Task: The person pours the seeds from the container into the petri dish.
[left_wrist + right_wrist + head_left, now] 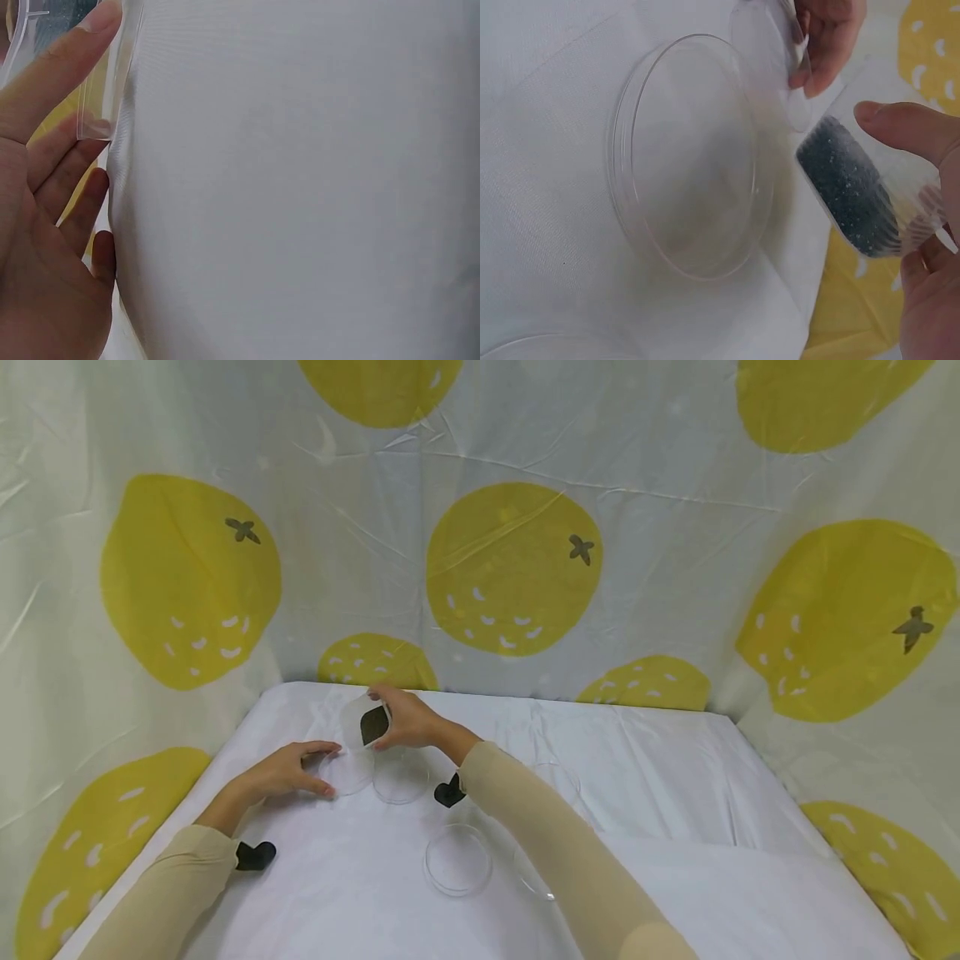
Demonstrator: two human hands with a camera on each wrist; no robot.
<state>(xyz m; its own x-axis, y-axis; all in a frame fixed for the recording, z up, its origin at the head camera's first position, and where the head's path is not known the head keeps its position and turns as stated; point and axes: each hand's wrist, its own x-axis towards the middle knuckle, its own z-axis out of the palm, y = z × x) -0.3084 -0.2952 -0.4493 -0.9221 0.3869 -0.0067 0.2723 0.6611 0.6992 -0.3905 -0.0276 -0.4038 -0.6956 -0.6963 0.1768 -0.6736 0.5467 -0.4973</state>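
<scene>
My left hand (288,768) holds the side of a clear petri dish (348,774) at the left of the table, thumb on one side and fingers on the other. In the left wrist view, the thumb lies against the dish's clear wall (96,112). Just above this dish, my right hand (411,720) grips a clear plastic container (352,720) tilted on its side. Dark grains (847,187) lie against the container's lower wall. Right beside the held dish sits a second petri dish (401,778), seen large in the right wrist view.
More clear petri dishes stand on the white-covered table (337,893): one near the front middle (458,860), others partly hidden by my right sleeve (555,843). A curtain printed with yellow lemons (513,568) hangs around the back and sides.
</scene>
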